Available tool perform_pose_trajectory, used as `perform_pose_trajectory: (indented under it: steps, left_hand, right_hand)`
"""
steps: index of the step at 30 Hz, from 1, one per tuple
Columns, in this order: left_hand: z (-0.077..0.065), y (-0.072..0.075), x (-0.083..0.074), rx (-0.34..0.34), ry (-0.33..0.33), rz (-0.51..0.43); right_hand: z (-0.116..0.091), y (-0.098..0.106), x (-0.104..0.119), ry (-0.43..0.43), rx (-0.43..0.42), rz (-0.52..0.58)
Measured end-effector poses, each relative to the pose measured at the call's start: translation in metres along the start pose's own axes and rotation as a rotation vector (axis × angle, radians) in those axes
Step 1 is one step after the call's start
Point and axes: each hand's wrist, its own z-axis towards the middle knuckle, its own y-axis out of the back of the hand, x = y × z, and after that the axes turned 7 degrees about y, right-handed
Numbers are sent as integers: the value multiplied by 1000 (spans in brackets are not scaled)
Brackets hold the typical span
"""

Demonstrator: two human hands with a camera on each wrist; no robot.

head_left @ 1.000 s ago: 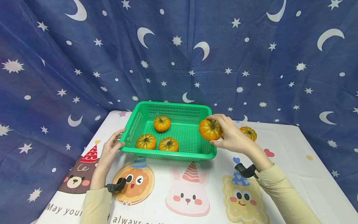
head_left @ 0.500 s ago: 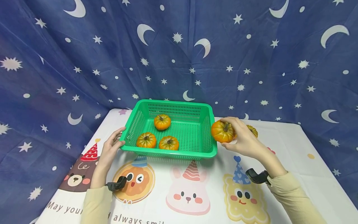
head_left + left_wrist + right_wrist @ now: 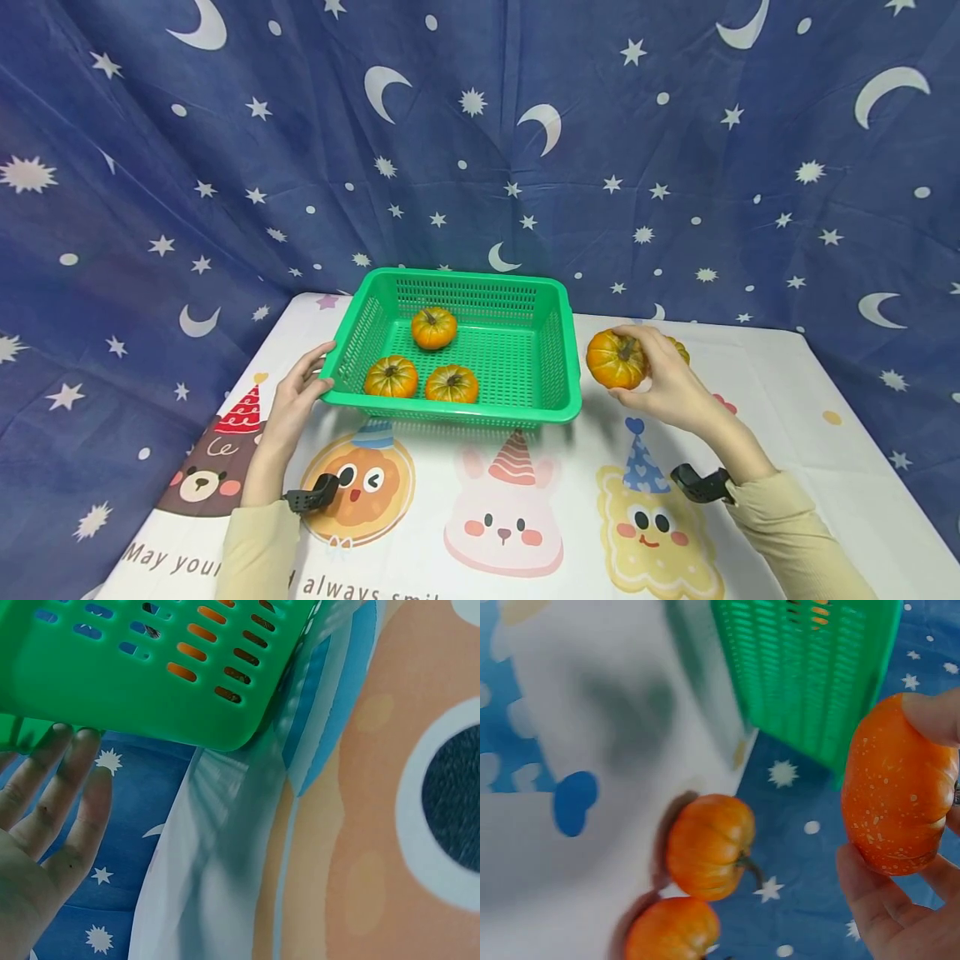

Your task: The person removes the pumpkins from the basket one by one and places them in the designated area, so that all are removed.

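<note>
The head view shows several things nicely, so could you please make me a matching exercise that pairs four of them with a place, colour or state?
Things:
1. Green basket
2. Left hand
3. Right hand
4. Curtain

Places, colours or states:
A. Grips one pumpkin outside the basket
B. Dark blue, printed in white
C. Has three pumpkins inside
D. Touches the basket's left end

Right pairs: 1-C, 2-D, 3-A, 4-B
</note>
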Motion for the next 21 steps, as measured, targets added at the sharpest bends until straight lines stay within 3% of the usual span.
perform_pose_trajectory:
  steps: [12,21]
  left_hand:
    - [0,0,2,3,5,2]
    - [0,0,2,2,-8,-3]
  right_hand:
    - [-17,-14,-22,-190,77,40]
    - [-25,-27,-34,-219,61,90]
